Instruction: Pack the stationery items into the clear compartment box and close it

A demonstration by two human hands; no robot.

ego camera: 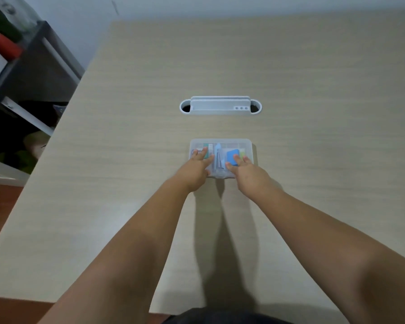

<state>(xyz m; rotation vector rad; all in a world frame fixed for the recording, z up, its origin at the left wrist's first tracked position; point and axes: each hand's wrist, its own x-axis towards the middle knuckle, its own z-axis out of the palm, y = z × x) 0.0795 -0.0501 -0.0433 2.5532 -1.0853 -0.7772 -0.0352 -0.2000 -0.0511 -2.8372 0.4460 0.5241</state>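
Observation:
A clear compartment box (pixel 220 143) lies on the light wooden desk (pixel 290 66), its lid down over the contents. Through the lid I make out a blue block (pixel 232 155), a green item (pixel 206 147) and pale strips in the middle. My left hand (pixel 197 168) rests flat on the box's left half with fingers spread. My right hand (pixel 246 170) presses on the right half, fingers apart over the blue block. The near edge of the box is partly hidden by both hands.
A white cable grommet with a tray insert (pixel 220 106) is set into the desk behind the box. A dark shelf unit (pixel 33 73) with a red object (pixel 6 46) stands off the desk's left edge.

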